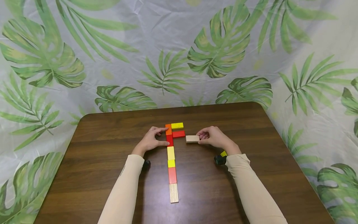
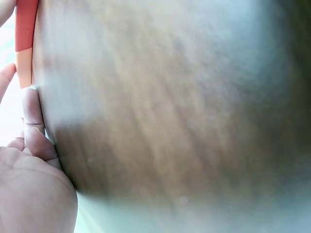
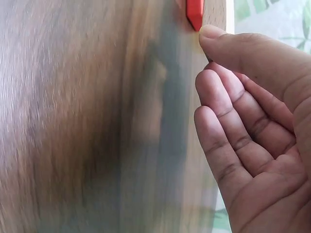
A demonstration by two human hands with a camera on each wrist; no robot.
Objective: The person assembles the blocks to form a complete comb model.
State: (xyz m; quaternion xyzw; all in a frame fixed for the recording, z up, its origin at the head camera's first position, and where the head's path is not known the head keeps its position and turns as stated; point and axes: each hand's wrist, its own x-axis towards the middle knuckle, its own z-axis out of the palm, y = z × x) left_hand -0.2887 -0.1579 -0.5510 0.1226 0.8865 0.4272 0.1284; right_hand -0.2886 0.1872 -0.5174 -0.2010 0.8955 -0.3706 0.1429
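My right hand (image 1: 216, 137) pinches the near end of a plain wooden block (image 1: 192, 139) between thumb and fingers. In the right wrist view that block (image 3: 216, 14) is partly covered by the thumb, with a red block (image 3: 194, 13) beside it. My left hand (image 1: 151, 140) lies left of a column of blocks. Its index finger touches the orange block (image 1: 168, 130) at the far end, and its thumb touches the red block (image 1: 169, 141) below. Rightward from these stick out a yellow block (image 1: 177, 126) and a red block (image 1: 179, 134), parallel with a gap between.
Toward me the column continues with a pale yellow block (image 1: 171, 153), a small yellow block (image 1: 171, 163), a light red block (image 1: 172, 175) and a striped wooden block (image 1: 174, 193). Another yellow block (image 1: 223, 153) is partly hidden by the right wrist. All lie on a brown table (image 1: 112, 186).
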